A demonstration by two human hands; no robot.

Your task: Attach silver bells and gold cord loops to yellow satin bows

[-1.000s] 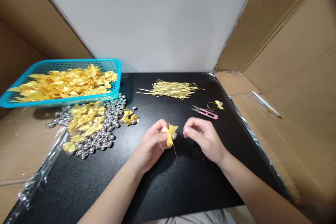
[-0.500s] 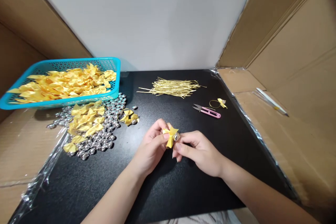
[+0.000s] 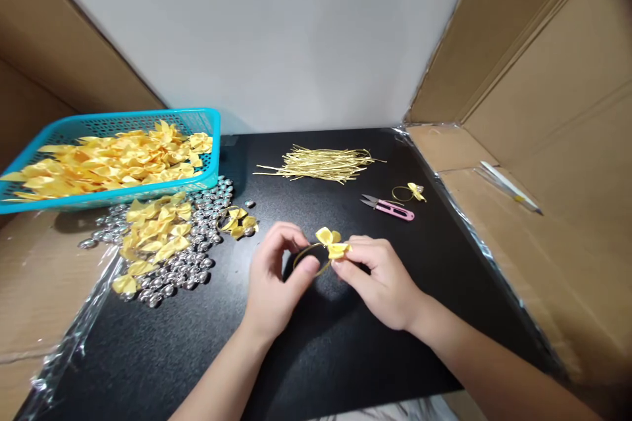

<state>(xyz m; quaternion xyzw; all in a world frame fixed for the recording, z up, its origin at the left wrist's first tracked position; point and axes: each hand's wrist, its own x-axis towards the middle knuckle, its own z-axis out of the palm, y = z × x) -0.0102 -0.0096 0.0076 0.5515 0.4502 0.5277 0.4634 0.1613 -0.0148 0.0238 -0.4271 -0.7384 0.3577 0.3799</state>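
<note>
My right hand [image 3: 378, 279] pinches a small yellow ribbon bow [image 3: 332, 243] just above the black mat [image 3: 345, 355]. A thin gold wire loop [image 3: 307, 256] hangs from the bow toward the left. My left hand [image 3: 275, 276] is curled beside it, thumb and fingers pinched on the loop's left side. Both hands meet near the middle of the mat.
A turquoise basket [image 3: 210, 145] of yellow bows stands at the far left. In front of it lie loose bows [image 3: 155, 230] on a heap of silver bells [image 3: 197, 256]. Gold wire strands [image 3: 320, 164], pink snips [image 3: 390, 208] and a finished bow ring [image 3: 411, 192] lie further back. Cardboard walls [image 3: 543, 112] flank both sides.
The bow passed from my left fingers to my right hand's pinch. The straight gold wire is now bent into a loop held by my left hand.
</note>
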